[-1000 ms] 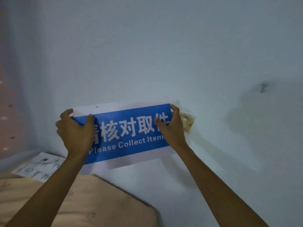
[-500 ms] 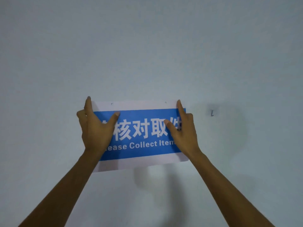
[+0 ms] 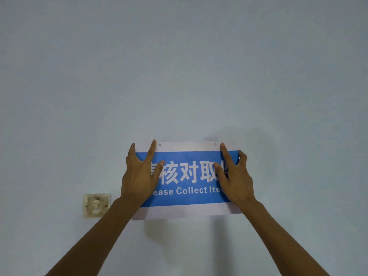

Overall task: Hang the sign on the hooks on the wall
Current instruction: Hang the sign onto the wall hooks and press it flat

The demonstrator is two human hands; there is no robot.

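Observation:
The sign (image 3: pixel 187 156) is a white rectangular board with a blue band, white Chinese characters and the words "Please Collect Item". It lies flat against the pale wall (image 3: pixel 179 66), level. Two small holes show near its top edge, one at the left (image 3: pixel 159 145) and one at the right (image 3: pixel 215 144). My left hand (image 3: pixel 139 176) grips the sign's left end, fingers spread over its face. My right hand (image 3: pixel 235 176) grips the right end the same way. I cannot make out any hooks; a faint shadow sits just above the right hole.
A stained, yellowed wall switch plate (image 3: pixel 96 205) is set in the wall to the lower left of the sign, close to my left forearm. Everything else in view is bare pale wall.
The sign has shifted right in view and sits level against the wall. The switch plate has come into view at the lower left. A dark mark seen right of the sign is gone.

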